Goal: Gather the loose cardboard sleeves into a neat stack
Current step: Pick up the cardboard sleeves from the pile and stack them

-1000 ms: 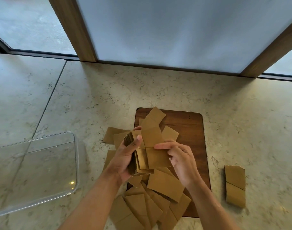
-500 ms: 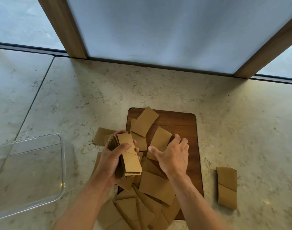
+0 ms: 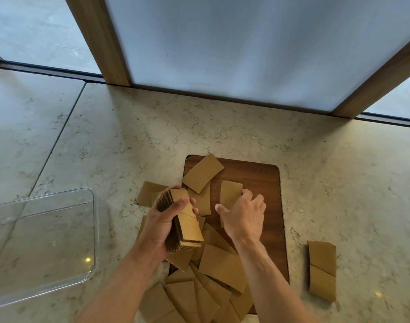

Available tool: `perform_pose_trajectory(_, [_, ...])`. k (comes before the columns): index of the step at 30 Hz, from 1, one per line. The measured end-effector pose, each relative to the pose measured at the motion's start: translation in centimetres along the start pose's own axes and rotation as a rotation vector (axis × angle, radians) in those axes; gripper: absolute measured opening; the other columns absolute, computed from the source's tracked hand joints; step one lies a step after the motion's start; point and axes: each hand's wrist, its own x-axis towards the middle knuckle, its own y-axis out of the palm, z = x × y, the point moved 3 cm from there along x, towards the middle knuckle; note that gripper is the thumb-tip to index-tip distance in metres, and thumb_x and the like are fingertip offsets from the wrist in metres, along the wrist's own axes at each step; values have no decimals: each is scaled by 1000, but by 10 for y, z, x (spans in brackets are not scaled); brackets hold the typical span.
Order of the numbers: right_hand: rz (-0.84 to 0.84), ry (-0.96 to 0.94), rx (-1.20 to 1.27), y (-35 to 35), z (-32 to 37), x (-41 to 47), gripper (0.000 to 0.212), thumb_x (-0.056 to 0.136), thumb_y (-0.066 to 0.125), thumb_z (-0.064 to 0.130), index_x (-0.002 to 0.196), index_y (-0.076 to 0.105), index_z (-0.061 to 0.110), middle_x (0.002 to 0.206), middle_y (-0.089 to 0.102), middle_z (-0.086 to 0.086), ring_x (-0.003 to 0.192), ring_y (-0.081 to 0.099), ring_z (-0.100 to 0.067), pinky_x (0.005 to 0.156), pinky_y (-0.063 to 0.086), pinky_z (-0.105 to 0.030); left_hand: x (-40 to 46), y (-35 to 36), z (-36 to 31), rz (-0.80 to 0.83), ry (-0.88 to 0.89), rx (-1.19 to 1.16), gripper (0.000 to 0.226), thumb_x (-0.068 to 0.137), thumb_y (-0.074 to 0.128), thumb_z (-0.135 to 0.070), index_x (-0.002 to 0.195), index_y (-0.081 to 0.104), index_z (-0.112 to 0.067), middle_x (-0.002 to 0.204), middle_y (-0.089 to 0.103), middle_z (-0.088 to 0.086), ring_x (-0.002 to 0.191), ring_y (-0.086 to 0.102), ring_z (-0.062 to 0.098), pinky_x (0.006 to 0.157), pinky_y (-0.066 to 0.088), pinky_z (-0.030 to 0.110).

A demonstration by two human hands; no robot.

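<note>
Right hand advanced onto sleeve, left hand gripping stack lengthwise

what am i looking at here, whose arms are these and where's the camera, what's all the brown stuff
There is no machine here: these are a person's two bare arms, filmed by a wide-angle camera worn on their head, looking forward and down. That is why the arms enter from the bottom edge.

The brown pieces are flat cardboard sleeves, scattered over a dark wooden board on a pale stone counter. One separate sleeve lies off to the right. A clear plastic container sits at the left.

The left hand grips a stack of sleeves already gathered. The right hand is on a single sleeve on the board; whether it has gripped it is unclear.
</note>
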Motion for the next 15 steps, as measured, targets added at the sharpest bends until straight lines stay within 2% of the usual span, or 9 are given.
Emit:
perform_pose_trajectory(4, [67,53,197,-2,-6,1,85,76,89,40,144,45,13,134,53,-10,124,51,-28,106,50,-43,-4,1,-3,12,-1,16,68,69,90,-20,131,63,-21,108,73,21,89,73,35,78,60,54])
perform_pose_trajectory(6, [99,39,273,-10,-12,4,62,83,84,31,134,52,14,125,50,-7,109,57,-25,98,56,-47,-6,2,-7,24,-3,22,70,68,93,-23,131,63,-21,109,72,22,91,71,37,83,59,55])
perform_pose_trajectory(9, [209,-86,461,-37,-14,9,30,100,65,23,128,54,21,127,53,-10,90,66,-22,79,65,-50,-8,5,-12,51,-75,37,92,57,101,-31,137,58,-19,112,69,25,92,70,37,83,58,55])
perform_pose_trajectory(11, [447,-299,571,-60,-6,10,21,102,63,27,120,58,36,118,68,-4,87,75,-18,74,66,-44,-9,6,-15,119,-198,11,94,60,100,-30,141,54,-18,113,67,27,91,70,38,79,60,54])
perform_pose_trajectory(13, [745,-592,438,-79,10,2,25,95,72,37,117,65,47,107,74,14,88,74,-6,72,60,-23,-11,8,-17,233,-377,-6,87,70,95,-29,144,50,-18,118,62,29,93,69,39,75,61,54])
perform_pose_trajectory(15, [928,-791,226,-82,33,-11,34,86,80,41,119,69,45,98,72,25,82,68,2,67,51,-12,-13,11,-17,396,-533,75,85,77,90,-33,148,47,-13,129,56,31,100,68,42,77,60,56])
